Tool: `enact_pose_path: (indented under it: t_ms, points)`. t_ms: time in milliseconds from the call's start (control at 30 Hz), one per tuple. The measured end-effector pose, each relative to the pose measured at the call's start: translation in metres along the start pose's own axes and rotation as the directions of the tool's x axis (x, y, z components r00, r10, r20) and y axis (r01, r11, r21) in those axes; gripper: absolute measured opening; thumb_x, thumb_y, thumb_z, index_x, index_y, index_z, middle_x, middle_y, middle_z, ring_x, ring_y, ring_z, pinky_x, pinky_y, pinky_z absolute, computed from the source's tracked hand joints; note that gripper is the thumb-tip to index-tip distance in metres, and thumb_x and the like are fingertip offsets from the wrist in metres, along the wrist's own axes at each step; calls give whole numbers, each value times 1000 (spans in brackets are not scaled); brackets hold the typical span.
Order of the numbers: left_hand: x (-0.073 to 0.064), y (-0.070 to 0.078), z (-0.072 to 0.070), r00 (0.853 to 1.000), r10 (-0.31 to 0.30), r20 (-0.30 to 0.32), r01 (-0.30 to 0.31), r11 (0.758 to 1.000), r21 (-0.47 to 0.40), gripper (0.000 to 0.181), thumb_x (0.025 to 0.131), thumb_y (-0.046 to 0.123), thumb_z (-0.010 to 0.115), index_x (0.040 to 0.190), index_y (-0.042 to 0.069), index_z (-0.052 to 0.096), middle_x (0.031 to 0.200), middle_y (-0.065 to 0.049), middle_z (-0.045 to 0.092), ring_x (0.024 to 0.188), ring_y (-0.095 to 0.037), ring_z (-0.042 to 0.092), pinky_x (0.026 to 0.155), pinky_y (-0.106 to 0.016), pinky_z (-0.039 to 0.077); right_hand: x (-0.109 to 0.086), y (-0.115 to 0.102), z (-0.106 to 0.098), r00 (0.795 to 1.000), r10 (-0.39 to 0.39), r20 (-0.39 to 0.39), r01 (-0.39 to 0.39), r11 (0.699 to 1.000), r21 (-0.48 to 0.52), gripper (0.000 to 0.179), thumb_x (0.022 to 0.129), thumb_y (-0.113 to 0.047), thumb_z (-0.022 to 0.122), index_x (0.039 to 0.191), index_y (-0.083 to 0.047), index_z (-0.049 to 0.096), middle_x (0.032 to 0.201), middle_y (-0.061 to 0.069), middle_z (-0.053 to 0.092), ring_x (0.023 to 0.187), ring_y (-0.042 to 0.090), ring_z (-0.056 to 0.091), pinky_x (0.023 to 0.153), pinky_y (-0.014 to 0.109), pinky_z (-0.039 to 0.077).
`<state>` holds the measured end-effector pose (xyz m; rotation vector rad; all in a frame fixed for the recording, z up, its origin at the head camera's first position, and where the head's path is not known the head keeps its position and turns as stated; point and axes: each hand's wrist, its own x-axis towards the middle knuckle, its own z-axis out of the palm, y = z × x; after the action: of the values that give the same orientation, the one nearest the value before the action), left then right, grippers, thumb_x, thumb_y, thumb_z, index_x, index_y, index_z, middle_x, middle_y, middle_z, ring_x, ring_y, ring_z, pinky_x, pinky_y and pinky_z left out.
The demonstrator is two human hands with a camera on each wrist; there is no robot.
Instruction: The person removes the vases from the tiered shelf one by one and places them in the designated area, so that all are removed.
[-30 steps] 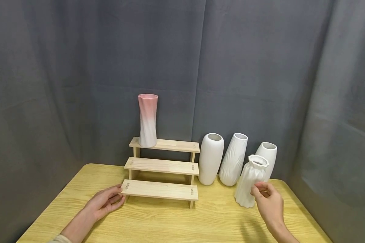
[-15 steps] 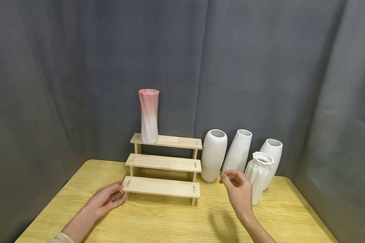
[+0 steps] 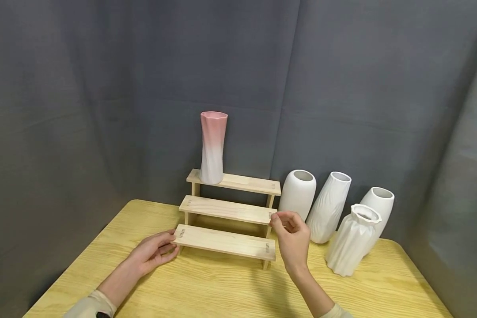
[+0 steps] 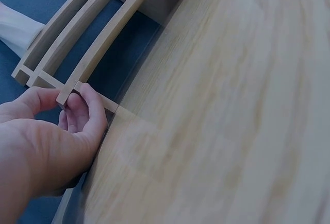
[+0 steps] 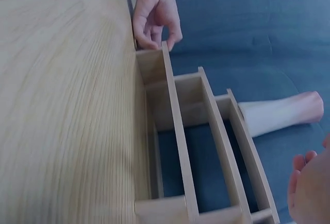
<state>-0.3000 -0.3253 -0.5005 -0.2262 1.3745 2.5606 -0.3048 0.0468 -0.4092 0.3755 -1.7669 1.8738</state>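
Observation:
A three-tier wooden display stand point(image 3: 226, 240) stands on the table. My left hand point(image 3: 153, 251) pinches the left end of its lowest board, thumb and fingers on either side of the board point(image 4: 108, 41) in the left wrist view. My right hand point(image 3: 292, 240) is raised in front of the stand's right end. Its fingers point(image 5: 299, 177) are loosely curled, hold nothing visible and are apart from the boards in the right wrist view. A pink-and-white twisted vase point(image 3: 213, 148) stands upright on the left of the top tier.
Right of the stand are a smooth white vase point(image 3: 298, 192), a leaf-patterned white vase point(image 3: 329, 207), a pleated white vase point(image 3: 351, 243) and another white vase point(image 3: 381, 203) partly behind it. Grey curtains point(image 3: 222, 53) hang behind the wood-grain table point(image 3: 206, 291).
My right hand has moved left from beside the pleated vase to the stand's right end. My left hand keeps its grip. The head view has shifted, so everything sits further right.

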Motion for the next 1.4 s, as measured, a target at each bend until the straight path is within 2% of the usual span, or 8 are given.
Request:
enact_pose_path:
  t_ms: [233, 400, 600, 800, 900, 1133, 1233, 1400]
  points:
    - [0, 0, -1, 1000, -3, -13, 2, 1000, -10, 60, 102, 1, 58, 155, -2, 31, 113, -15, 61, 92, -18, 64, 89, -35, 58, 0, -2, 34, 1000, 29, 2, -29, 999, 35, 12, 95, -3, 70, 98, 8, 68, 87, 28, 67, 80, 40, 68, 63, 21, 53]
    - [1, 0, -2, 1000, -2, -17, 2, 1000, -11, 60, 102, 1, 58, 155, -1, 31, 113, -15, 60, 91, -18, 64, 90, -36, 58, 7, -5, 59, 999, 22, 34, -23, 1000, 16, 10, 91, 3, 69, 98, 10, 67, 93, 26, 67, 85, 37, 67, 70, 24, 56]
    - [4, -1, 3, 1000, -4, -23, 4, 1000, -3, 59, 102, 0, 57, 155, -2, 32, 109, -15, 62, 88, -18, 65, 88, -36, 59, 21, 4, 77, 995, 19, 95, -19, 1000, -1, 16, 91, -6, 77, 103, 1, 70, 99, 17, 69, 92, 28, 66, 78, 29, 56]
    - [4, -2, 2, 1000, -12, -17, 12, 1000, -5, 61, 102, 1, 57, 156, -1, 30, 113, -15, 61, 90, -18, 64, 90, -36, 58, 33, -11, 99, 983, 25, 182, -30, 999, 21, 24, 90, -10, 78, 111, -6, 67, 117, 13, 61, 112, 34, 62, 93, 38, 57]
    - [3, -1, 0, 1000, -11, -21, 11, 1000, -16, 59, 102, 0, 57, 155, -1, 31, 115, -16, 61, 92, -19, 65, 89, -35, 58, 42, -20, 111, 968, 33, 249, -27, 999, -28, 30, 90, -12, 78, 116, -7, 64, 123, 10, 56, 117, 37, 59, 95, 41, 55]
    - [1, 3, -1, 1000, 6, -21, -6, 1000, -9, 60, 101, -1, 57, 155, -3, 31, 114, -16, 59, 92, -19, 64, 92, -36, 57, 65, -19, 135, 936, 49, 348, 16, 983, -181, 43, 89, -12, 79, 125, 0, 60, 128, 19, 55, 115, 35, 58, 91, 37, 57]
    - [2, 3, -1, 1000, 9, -10, -9, 1000, -7, 61, 102, 0, 57, 156, -3, 29, 116, -16, 57, 95, -20, 64, 94, -36, 57, 72, -14, 142, 934, 75, 349, 12, 970, -242, 51, 88, -16, 82, 128, 3, 58, 128, 19, 54, 115, 35, 56, 90, 39, 56]
    - [2, 0, -1, 1000, 1, -14, -1, 1000, 8, 61, 102, 0, 56, 157, -3, 28, 120, -18, 56, 97, -20, 64, 93, -36, 57, 76, -6, 154, 944, 141, 297, -52, 956, -289, 56, 87, -25, 84, 128, 1, 57, 126, 17, 55, 115, 36, 56, 88, 40, 55]
